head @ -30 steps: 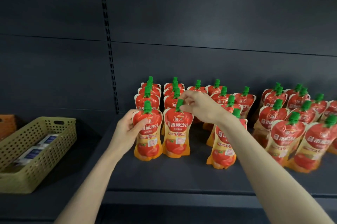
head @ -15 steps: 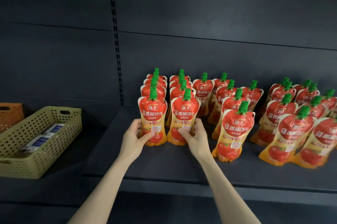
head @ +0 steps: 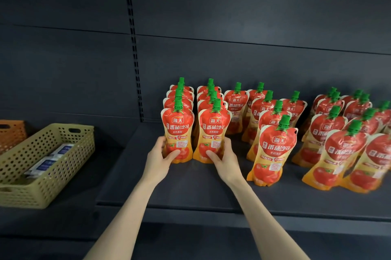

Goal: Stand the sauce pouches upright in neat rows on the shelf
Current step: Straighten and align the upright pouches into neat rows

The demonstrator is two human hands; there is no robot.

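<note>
Left pouch (head: 177, 130) and right pouch (head: 214, 130) stood upright, side by side, on the shelf (head: 190, 194), each fronting a row running toward 12 o'clock. The left hand (head: 160, 159) gripped the left pouch's base, thumb curled across its front. The right hand (head: 225, 160) gripped the right pouch's base likewise. One second earlier, the right hand had pinched that pouch's cap (head: 216, 104). Other pouches (head: 273, 154) stood at 3 o'clock, a basket (head: 48, 166) at 9 o'clock.

L hand (head: 160, 159), R hand (head: 224, 161): fingers (head: 212, 155) curled
</note>
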